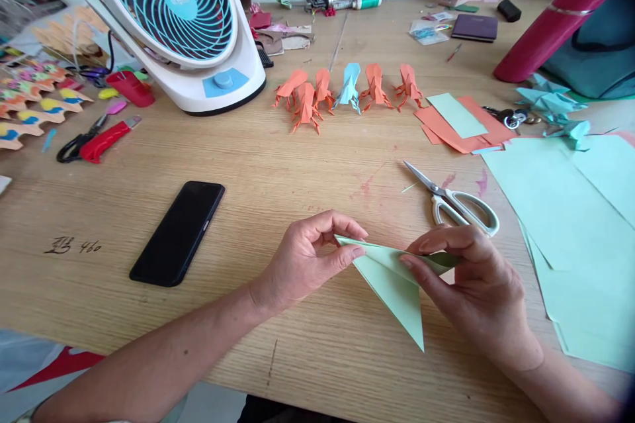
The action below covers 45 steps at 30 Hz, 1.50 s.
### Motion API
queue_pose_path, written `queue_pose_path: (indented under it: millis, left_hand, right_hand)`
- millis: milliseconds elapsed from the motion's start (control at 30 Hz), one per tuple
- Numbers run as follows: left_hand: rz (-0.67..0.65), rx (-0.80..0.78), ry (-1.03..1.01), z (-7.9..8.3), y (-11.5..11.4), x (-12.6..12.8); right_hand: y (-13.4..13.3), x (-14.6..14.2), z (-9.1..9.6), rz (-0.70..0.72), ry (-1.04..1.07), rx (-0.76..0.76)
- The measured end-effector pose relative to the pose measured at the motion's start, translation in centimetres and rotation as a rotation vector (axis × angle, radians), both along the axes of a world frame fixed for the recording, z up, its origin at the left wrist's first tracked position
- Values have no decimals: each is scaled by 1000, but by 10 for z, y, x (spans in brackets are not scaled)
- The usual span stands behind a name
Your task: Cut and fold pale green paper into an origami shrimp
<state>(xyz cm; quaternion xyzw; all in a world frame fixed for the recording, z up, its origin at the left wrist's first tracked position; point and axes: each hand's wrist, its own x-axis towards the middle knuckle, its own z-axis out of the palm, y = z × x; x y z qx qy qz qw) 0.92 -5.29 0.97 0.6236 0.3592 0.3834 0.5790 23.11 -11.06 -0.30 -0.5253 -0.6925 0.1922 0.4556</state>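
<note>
A light green folded paper (pixel 391 284) with a long pointed flap lies between both hands, just above the wooden table (pixel 278 165). My left hand (pixel 307 261) pinches its left tip between thumb and fingers. My right hand (pixel 476 284) pinches the right end of the fold, fingers closed over it. Behind them lie white-handled scissors (pixel 456 201) with the blades open.
A black phone (pixel 178 232) lies at the left. A row of orange and blue origami figures (pixel 347 89) stands mid-table. A white and teal fan (pixel 183 19) is behind it. Green paper sheets (pixel 580 224), orange sheets (pixel 459 122) and a red bottle (pixel 550 29) are on the right.
</note>
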Motion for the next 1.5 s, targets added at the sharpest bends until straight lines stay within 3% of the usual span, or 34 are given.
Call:
queue_pose_path:
  millis: [167, 433, 733, 1500]
  left_hand:
    - [41, -135, -69, -3, 3, -1]
    - [53, -202, -122, -2, 3, -1]
    - [78, -157, -93, -3, 2, -2]
    - [34, -200, -168, -2, 2, -3]
  right_hand:
    - [2, 1, -2, 26, 33, 92]
    - [4, 6, -5, 69, -1, 171]
    - [3, 9, 11, 125, -284, 334]
    - [3, 12, 7, 95, -242, 351]
